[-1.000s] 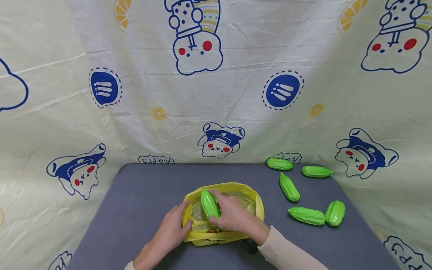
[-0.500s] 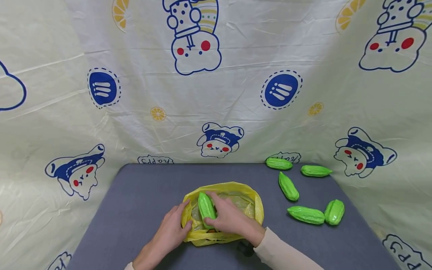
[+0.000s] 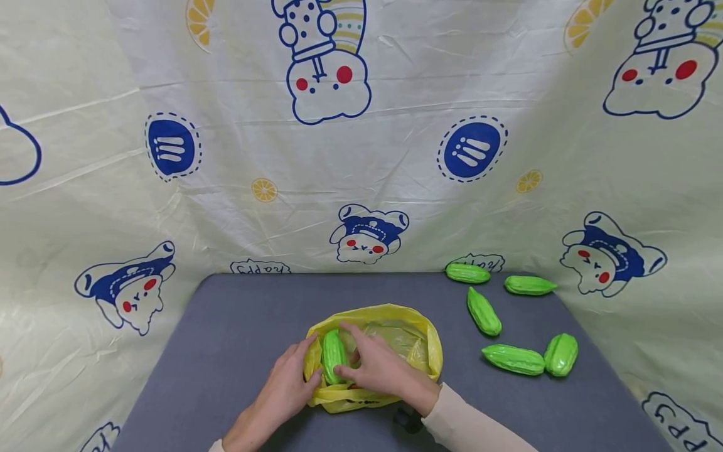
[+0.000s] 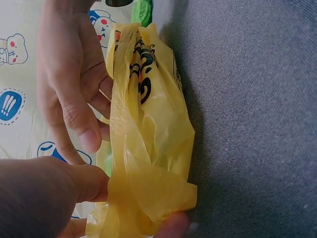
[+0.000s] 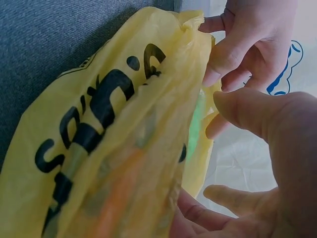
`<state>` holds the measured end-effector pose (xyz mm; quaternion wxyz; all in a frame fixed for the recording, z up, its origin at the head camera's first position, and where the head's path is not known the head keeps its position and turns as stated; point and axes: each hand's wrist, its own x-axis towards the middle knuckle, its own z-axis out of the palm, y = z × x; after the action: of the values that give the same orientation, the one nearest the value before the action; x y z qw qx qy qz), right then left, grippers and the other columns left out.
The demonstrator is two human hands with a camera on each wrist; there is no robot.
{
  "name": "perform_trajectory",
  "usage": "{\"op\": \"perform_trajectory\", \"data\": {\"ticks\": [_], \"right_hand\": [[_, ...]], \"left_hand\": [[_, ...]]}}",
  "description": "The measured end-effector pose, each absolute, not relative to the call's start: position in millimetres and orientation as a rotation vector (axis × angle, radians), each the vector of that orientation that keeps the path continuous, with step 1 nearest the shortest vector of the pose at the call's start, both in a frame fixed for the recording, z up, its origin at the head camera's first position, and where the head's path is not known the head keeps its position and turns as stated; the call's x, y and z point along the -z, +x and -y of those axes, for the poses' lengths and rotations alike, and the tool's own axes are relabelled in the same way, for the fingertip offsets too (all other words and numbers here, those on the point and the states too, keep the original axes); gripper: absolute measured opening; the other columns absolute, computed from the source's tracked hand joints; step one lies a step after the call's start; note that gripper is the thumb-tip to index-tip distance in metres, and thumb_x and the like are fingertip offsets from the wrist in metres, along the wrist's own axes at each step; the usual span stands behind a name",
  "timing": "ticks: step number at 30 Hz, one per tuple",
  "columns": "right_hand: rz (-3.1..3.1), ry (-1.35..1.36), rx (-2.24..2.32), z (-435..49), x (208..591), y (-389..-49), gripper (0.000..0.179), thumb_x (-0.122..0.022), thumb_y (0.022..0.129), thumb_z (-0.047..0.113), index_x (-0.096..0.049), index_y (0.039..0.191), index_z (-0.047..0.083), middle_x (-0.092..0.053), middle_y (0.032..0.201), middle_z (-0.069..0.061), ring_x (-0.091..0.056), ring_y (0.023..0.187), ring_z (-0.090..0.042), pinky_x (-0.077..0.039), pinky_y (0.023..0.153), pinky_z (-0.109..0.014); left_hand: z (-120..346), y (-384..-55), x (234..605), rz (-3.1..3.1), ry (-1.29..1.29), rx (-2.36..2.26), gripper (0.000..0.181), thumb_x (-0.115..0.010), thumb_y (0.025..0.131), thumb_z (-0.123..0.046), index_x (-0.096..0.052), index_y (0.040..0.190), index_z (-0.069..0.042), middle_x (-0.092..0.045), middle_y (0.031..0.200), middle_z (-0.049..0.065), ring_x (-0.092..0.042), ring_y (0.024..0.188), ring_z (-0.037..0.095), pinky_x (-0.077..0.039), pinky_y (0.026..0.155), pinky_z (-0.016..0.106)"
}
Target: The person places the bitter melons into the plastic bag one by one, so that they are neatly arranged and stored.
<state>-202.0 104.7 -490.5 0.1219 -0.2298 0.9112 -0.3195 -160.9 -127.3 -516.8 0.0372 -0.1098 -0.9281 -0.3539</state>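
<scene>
A yellow plastic bag stands with its mouth open near the table's front, dark print on its side. My left hand pinches its left rim, with the plastic between thumb and fingers in the left wrist view. Inside the bag, against the left wall, lies a ridged green gourd. My right hand reaches into the mouth just right of the gourd, thumb and fingers spread apart. In the right wrist view a strip of the green gourd shows past the rim; the bag hides the rest.
Several more green gourds lie on the grey table to the right, among them a near gourd beside an upright-lying gourd. A printed curtain hangs behind the table. A small black device sits under the right wrist.
The gourd in the bag has moved left and lower, from the right hand's grip to the bag's left side. The right fingers have spread off it. The left hand stays put.
</scene>
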Motion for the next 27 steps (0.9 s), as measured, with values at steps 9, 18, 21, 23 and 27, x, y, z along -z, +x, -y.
{"op": "perform_trajectory", "data": {"ticks": [9, 18, 21, 23, 27], "right_hand": [[-2.688, -0.707, 0.906, -105, 489, -200, 0.09, -0.089, 0.105, 0.04, -0.044, 0.178, 0.012, -0.086, 0.105, 0.001, -0.078, 0.097, -0.015, -0.066, 0.086, -0.039], [-2.7, -0.726, 0.938, -110, 486, -199, 0.084, -0.09, 0.105, 0.034, -0.049, 0.174, 0.01, -0.085, 0.115, -0.012, -0.078, 0.093, -0.016, -0.065, 0.08, -0.036], [-2.698, -0.734, 0.954, -112, 485, -198, 0.079, -0.088, 0.106, 0.033, -0.052, 0.173, 0.01, -0.085, 0.119, -0.015, -0.079, 0.092, -0.015, -0.065, 0.079, -0.036], [-2.702, -0.738, 0.959, -114, 485, -198, 0.077, -0.087, 0.107, 0.033, -0.053, 0.172, 0.011, -0.085, 0.122, -0.017, -0.079, 0.09, -0.013, -0.066, 0.078, -0.035], [-2.722, -0.732, 0.967, -119, 483, -197, 0.074, -0.086, 0.108, 0.031, -0.054, 0.171, 0.011, -0.084, 0.123, -0.018, -0.078, 0.089, -0.011, -0.064, 0.075, -0.032]], "left_hand": [[128, -162, 517, 2.861, -0.333, 1.089, 0.069, -0.088, 0.101, -0.012, -0.062, 0.164, -0.002, -0.075, 0.142, 0.027, -0.076, 0.129, 0.047, -0.065, 0.105, 0.065], [129, -161, 517, 2.854, -0.33, 1.105, 0.068, -0.087, 0.101, -0.01, -0.062, 0.164, -0.001, -0.074, 0.142, 0.027, -0.076, 0.129, 0.047, -0.065, 0.105, 0.065], [129, -161, 517, 2.861, -0.329, 1.11, 0.068, -0.087, 0.101, -0.01, -0.062, 0.164, 0.0, -0.074, 0.142, 0.028, -0.076, 0.129, 0.048, -0.065, 0.104, 0.065], [129, -160, 517, 2.864, -0.327, 1.112, 0.068, -0.087, 0.101, -0.01, -0.062, 0.164, 0.0, -0.074, 0.143, 0.028, -0.076, 0.129, 0.049, -0.065, 0.104, 0.066], [129, -160, 517, 2.868, -0.325, 1.114, 0.069, -0.087, 0.101, -0.01, -0.062, 0.164, 0.0, -0.073, 0.144, 0.029, -0.075, 0.13, 0.049, -0.065, 0.105, 0.066]]}}
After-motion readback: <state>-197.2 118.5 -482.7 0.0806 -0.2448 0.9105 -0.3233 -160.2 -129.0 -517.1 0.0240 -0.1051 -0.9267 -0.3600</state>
